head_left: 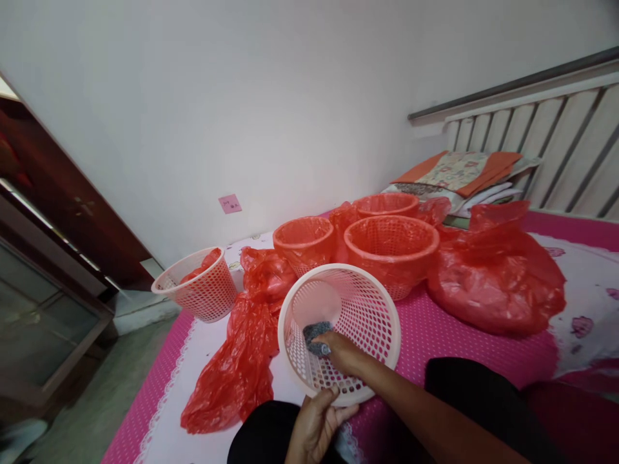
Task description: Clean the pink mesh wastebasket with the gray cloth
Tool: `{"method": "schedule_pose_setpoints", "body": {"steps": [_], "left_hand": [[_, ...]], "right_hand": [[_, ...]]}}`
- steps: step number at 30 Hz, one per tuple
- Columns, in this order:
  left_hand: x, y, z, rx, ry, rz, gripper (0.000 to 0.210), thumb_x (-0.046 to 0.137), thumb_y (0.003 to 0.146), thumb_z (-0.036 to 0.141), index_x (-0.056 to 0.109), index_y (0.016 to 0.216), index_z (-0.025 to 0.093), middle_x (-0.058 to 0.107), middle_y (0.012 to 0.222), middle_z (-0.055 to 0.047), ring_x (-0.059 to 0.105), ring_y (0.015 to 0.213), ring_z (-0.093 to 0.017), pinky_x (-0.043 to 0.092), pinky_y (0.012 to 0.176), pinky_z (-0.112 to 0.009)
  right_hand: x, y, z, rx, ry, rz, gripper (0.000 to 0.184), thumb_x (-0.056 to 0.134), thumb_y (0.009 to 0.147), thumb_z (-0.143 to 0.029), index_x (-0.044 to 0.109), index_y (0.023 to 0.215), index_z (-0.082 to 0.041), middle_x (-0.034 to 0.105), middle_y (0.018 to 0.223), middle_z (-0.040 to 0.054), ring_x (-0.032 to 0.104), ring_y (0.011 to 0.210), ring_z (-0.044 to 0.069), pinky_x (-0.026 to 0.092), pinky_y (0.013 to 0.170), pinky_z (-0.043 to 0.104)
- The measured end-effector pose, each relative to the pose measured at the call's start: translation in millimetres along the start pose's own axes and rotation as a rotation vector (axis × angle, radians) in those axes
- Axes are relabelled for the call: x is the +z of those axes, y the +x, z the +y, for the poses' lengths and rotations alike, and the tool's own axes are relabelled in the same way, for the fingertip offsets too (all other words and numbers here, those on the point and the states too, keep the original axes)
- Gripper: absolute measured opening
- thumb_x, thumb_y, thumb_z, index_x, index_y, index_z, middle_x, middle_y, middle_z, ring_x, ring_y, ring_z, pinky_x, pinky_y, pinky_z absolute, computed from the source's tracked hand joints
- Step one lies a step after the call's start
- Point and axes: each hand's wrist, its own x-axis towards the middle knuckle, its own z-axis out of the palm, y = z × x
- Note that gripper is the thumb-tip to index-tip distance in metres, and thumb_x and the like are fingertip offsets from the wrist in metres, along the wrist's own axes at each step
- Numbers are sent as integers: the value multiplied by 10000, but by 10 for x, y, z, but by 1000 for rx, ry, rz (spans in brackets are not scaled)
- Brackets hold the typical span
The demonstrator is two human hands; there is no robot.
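Note:
A pale pink plastic basket with a holed wall lies tilted, its mouth facing me. Closed on its lower rim, my left hand has the thumb inside and the fingers underneath. My right hand reaches into the mouth and grips a grey cloth against the inner wall. Part of the cloth is hidden by the fingers. Left of the basket a crumpled red plastic bag lies on the bed.
Behind stand baskets lined with red bags, a small one and a larger one. A stuffed red bag sits at right. Another pink basket leans at the bed's left edge. Folded cloths lie near the radiator.

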Motion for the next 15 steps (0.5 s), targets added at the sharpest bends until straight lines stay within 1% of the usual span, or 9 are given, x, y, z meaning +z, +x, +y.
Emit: {"method": "schedule_pose_setpoints", "body": {"steps": [3, 5, 7, 10, 12, 15], "left_hand": [[22, -15, 20, 0, -13, -6, 634, 858, 809, 162, 663, 1407, 86, 845, 1129, -194, 741, 1227, -403, 576, 1089, -568], [57, -30, 48, -8, -31, -5, 630, 877, 816, 226, 664, 1391, 82, 838, 1153, -200, 725, 1255, -408, 569, 1095, -577], [94, -43, 77, -21, -49, -4, 641, 882, 832, 317, 659, 1386, 86, 824, 1194, -210, 707, 1286, -412, 563, 1098, -589], [118, -49, 101, -36, -48, -21, 662, 841, 870, 450, 643, 1407, 118, 806, 1248, -215, 686, 1318, -416, 555, 1096, -616], [111, -44, 101, -40, -40, -33, 639, 807, 890, 500, 654, 1391, 134, 801, 1263, -211, 680, 1329, -409, 548, 1104, -617], [90, -33, 94, -35, -55, -48, 577, 776, 906, 533, 699, 1312, 132, 806, 1257, -199, 683, 1329, -390, 536, 1124, -600]], "right_hand": [[6, -85, -27, -10, 11, 19, 648, 538, 694, 10, 803, 1228, -245, 793, 1289, 45, 711, 1217, 256, 494, 1067, 333], [4, -137, -51, -13, 14, 25, 686, 535, 671, 23, 794, 1251, -237, 773, 1334, 58, 697, 1255, 253, 479, 1101, 335], [-3, -192, -84, -13, 20, 32, 689, 545, 675, 14, 787, 1269, -236, 762, 1353, 65, 692, 1268, 256, 478, 1115, 345], [-17, -291, -150, -19, 29, 42, 669, 558, 716, -13, 773, 1304, -249, 752, 1369, 66, 679, 1288, 259, 478, 1128, 358], [-22, -364, -196, -27, 30, 42, 676, 547, 724, -7, 769, 1318, -241, 739, 1394, 75, 667, 1308, 260, 469, 1144, 362], [-24, -478, -265, -42, 27, 53, 703, 521, 718, 14, 762, 1333, -228, 725, 1417, 92, 648, 1336, 268, 444, 1176, 391]]}}
